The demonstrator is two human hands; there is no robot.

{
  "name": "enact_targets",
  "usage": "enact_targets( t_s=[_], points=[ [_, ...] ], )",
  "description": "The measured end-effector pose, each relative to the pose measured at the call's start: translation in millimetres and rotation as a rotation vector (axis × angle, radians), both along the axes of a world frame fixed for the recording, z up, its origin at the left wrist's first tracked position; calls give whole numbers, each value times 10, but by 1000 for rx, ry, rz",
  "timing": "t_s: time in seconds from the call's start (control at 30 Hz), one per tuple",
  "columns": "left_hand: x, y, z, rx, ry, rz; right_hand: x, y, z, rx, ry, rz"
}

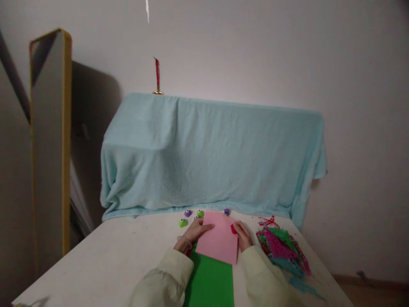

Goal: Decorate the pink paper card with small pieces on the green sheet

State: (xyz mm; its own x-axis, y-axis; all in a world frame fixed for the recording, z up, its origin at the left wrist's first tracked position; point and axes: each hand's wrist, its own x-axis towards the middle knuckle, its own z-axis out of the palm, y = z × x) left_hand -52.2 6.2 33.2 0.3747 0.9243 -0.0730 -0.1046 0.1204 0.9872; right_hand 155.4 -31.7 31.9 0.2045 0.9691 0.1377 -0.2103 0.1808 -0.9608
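A pink paper sheet (217, 244) is held at a slight tilt above a green sheet (209, 281), covering its far part. My left hand (195, 230) grips the pink sheet's left edge, thumb lying on top. At the right edge, my right hand (243, 236) has its fingers closed around a small red piece (234, 229) set against the paper; its exact kind is too small to make out. Just beyond the left hand are small green pieces (183, 222) and purple pieces (188, 212) with white round spots. Something red shows partly under my left wrist.
To the right lies a pile of perforated coloured sheets (283, 249) in green, magenta, red and teal, with red scraps (269, 221) behind and teal scraps (303, 285) nearer. A purple block (226, 211) sits by the light-blue cloth (217, 153). A tall mirror (66, 140) stands left.
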Motion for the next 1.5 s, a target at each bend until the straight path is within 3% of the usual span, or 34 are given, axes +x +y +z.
enact_targets(
  t_s=[0.3, 0.73, 0.9, 1.17, 1.33, 1.5],
  points=[
    [-16, 158, -34, 156, -127, 376, 342, 244, -237, -77, 321, -115],
    [-107, 281, -164, 474, 327, 559, 229, 268, -278, -75, 302, -78],
    [-119, 338, -238, 473, 310, 532, 194, 281, -291, -44, 230, -60],
    [-96, 333, -331, 394, 192, 318, 167, 298, -315, -44, 61, -24],
    [-93, 328, -369, 331, 121, 304, 154, 270, -319, 21, -104, -64],
    [-101, 289, -351, 281, 96, 310, 145, 301, -343, 49, -118, -129]
  ],
)
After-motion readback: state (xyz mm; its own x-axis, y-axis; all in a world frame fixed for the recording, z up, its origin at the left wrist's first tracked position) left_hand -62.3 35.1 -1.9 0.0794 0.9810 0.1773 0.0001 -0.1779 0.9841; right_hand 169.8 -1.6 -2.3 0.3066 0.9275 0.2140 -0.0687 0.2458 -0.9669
